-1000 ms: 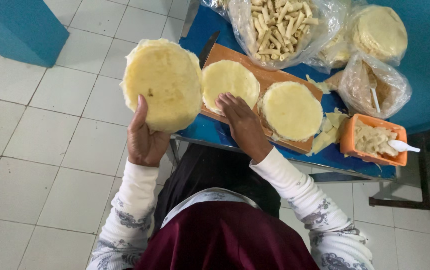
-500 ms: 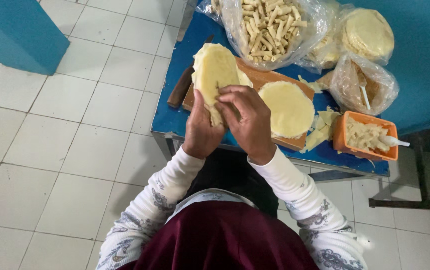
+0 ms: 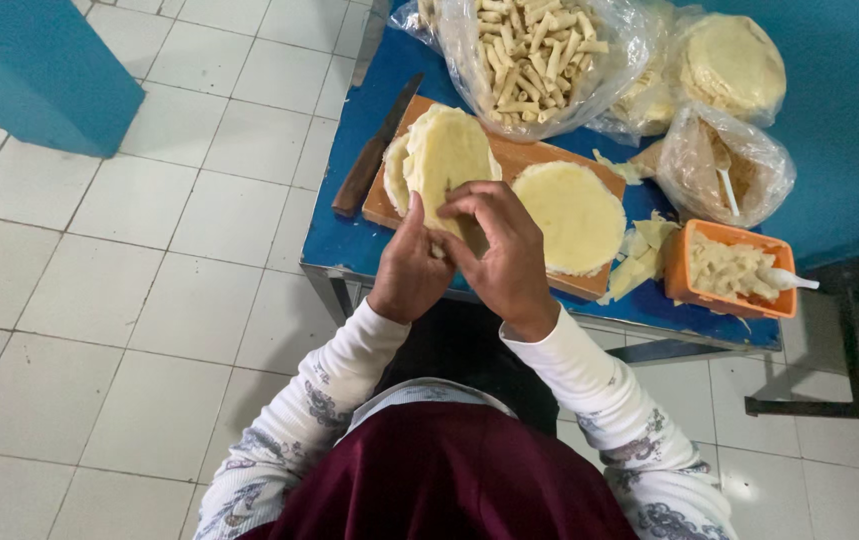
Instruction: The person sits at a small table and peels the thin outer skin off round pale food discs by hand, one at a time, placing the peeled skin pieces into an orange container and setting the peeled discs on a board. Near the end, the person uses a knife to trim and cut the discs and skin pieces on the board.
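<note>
Left hand (image 3: 407,268) and right hand (image 3: 501,255) both gripping pale dough round (image 3: 446,158), raised above wooden board (image 3: 521,158); second round (image 3: 571,215) flat on board.

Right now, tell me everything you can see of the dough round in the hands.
The dough round is pale yellow, thin and soft-looking, roughly circular with a slightly uneven edge. It is tilted up above the wooden cutting board. The left hand grips its lower edge; the right hand pinches it from in front, its fingers covering the lower part.

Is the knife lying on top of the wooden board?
No, the knife lies on the blue table, along the left edge of the wooden board.
</note>
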A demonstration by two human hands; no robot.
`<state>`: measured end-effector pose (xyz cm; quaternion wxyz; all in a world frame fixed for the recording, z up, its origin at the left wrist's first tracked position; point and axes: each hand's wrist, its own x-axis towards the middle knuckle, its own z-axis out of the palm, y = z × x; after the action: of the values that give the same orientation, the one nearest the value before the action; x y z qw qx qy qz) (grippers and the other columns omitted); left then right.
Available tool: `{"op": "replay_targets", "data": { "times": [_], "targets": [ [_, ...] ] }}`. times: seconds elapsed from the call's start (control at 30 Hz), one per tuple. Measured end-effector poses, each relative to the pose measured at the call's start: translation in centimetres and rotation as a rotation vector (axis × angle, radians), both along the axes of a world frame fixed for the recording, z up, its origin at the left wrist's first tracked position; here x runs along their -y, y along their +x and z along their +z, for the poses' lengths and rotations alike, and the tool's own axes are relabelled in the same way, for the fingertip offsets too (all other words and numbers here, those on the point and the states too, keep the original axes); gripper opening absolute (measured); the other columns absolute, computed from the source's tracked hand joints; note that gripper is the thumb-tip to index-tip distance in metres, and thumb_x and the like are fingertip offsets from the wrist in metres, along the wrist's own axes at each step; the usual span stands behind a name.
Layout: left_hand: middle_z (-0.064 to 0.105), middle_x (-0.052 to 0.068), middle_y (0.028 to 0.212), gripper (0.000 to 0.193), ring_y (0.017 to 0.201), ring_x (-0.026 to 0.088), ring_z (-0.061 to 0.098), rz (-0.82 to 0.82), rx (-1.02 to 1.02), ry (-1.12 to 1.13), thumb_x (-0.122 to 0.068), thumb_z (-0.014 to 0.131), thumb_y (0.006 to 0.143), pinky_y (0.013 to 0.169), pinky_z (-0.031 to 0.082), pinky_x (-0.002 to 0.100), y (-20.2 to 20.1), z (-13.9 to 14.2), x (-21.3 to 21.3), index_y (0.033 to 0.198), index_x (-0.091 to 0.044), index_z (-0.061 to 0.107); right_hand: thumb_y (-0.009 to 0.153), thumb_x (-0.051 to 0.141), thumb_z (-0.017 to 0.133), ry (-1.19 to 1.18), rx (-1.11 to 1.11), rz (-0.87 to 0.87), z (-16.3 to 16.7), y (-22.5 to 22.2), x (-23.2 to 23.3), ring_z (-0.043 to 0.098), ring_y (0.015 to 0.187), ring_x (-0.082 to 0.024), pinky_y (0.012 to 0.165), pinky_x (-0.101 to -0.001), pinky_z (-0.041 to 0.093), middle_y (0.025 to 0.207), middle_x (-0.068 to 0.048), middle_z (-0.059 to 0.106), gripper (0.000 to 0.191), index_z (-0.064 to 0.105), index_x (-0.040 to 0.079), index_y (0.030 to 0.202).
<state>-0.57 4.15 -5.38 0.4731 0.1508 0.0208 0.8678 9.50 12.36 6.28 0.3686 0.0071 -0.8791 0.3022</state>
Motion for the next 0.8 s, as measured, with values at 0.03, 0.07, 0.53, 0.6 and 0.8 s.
{"op": "replay_targets", "data": {
  "times": [0.03,0.07,0.53,0.6,0.8],
  "targets": [
    [0.057,0.01,0.139,0.05,0.127,0.019,0.055,0.137,-0.286,-0.136,-0.035,0.036,0.118,0.114,0.04,0.031,0.0,0.0,-0.1,0.154,0.0,0.041,0.09,0.005,0.079,-0.011,0.002,-0.022,-0.3,-0.2,0.0,0.068,0.102,-0.019,0.088,-0.0299,0.054,0.111,-0.009,0.068,0.016,0.068,0.001,0.101],
    [0.055,0.008,0.145,0.051,0.135,0.017,0.051,0.276,-0.571,-0.272,-0.036,0.034,0.118,0.12,0.035,0.03,0.1,0.0,0.0,0.154,-0.001,0.04,0.091,0.004,0.077,-0.1,0.035,0.008,-0.5,-0.3,-0.3,0.069,0.1,-0.017,0.086,-0.0289,0.055,0.111,-0.008,0.069,0.013,0.069,0.001,0.102],
    [0.057,0.006,0.142,0.049,0.131,0.019,0.055,0.056,-0.302,-0.219,-0.016,0.055,0.107,0.11,0.046,0.036,0.6,3.4,1.8,0.152,-0.006,0.039,0.101,0.008,0.07,-0.714,0.239,0.236,-1.7,0.3,-3.6,0.063,0.091,-0.006,0.08,-0.0207,0.053,0.103,-0.001,0.067,0.009,0.069,-0.001,0.098],
    [0.057,0.007,0.142,0.047,0.13,0.02,0.056,0.023,-0.284,-0.19,-0.016,0.053,0.108,0.108,0.047,0.037,0.5,3.5,2.1,0.152,-0.005,0.04,0.099,0.01,0.07,-0.782,0.296,0.17,-1.8,0.3,-3.7,0.06,0.085,-0.004,0.072,-0.0191,0.049,0.096,0.0,0.067,0.008,0.069,0.001,0.1],
    [0.06,0.007,0.137,0.041,0.125,0.02,0.06,0.046,-0.269,-0.266,-0.018,0.053,0.109,0.104,0.05,0.038,0.3,2.8,2.2,0.148,-0.004,0.046,0.107,0.016,0.062,-0.905,0.277,0.18,-2.7,0.5,-4.6,0.049,0.077,-0.001,0.065,-0.0162,0.041,0.088,0.005,0.058,0.011,0.062,0.006,0.104]
  ]
}}
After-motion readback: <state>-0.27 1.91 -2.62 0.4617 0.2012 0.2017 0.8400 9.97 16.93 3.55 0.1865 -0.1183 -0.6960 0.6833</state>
